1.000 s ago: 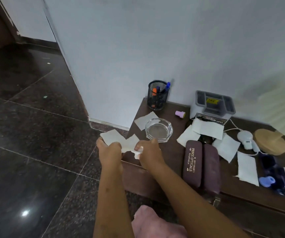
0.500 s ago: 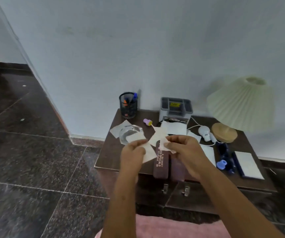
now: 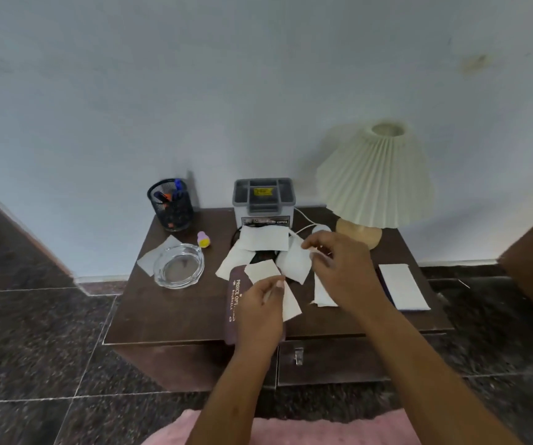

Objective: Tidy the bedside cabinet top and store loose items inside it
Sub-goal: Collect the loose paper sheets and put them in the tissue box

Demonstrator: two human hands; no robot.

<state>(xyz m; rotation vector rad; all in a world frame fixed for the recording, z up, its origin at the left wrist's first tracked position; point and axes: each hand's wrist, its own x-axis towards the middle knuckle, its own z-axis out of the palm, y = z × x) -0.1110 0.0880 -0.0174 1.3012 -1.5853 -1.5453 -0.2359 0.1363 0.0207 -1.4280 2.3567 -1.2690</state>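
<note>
Above the cabinet top (image 3: 168, 309), paper slips (image 3: 260, 271) in the left hand (image 3: 260, 311).

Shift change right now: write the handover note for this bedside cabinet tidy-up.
Left hand pinches a paper slip; right hand pinches a second slip by its top corner.
Other papers lie loose on the cabinet top: one under the ashtray, one before the grey organiser, others at right. Spectacle case at the front edge.
Done: two slips picked up; cabinet front shut.
Left: gather papers, store loose items inside.
</note>
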